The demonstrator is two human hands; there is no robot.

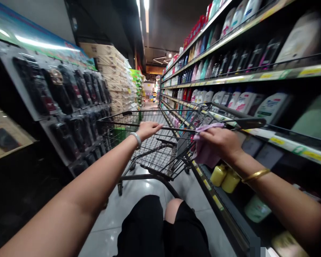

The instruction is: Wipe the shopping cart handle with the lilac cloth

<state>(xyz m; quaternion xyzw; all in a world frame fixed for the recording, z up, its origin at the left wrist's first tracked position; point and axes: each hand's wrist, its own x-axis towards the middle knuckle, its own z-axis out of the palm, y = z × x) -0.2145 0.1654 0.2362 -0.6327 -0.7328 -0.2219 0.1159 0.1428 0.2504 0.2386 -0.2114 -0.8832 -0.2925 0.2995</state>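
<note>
A dark wire shopping cart (155, 153) stands in the aisle in front of my knees. My left hand (149, 130), with a pale band at the wrist, is closed over the cart's near top rail. On the right, my right hand (221, 142) has its fingers wrapped round a lilac cloth (207, 151), which hangs down beside the cart's right end. The cloth touches the rail there. A black handle (250, 123) sticks out above my right hand, in front of the shelf.
Shelves (259, 76) of bottles run along the right, close to my right arm. Yellow bottles (224, 177) stand on a low shelf. Packaged items (59, 89) hang on a left rack, and stacked boxes (109, 71) stand beyond it. Grey floor tiles (107, 214) lie beneath.
</note>
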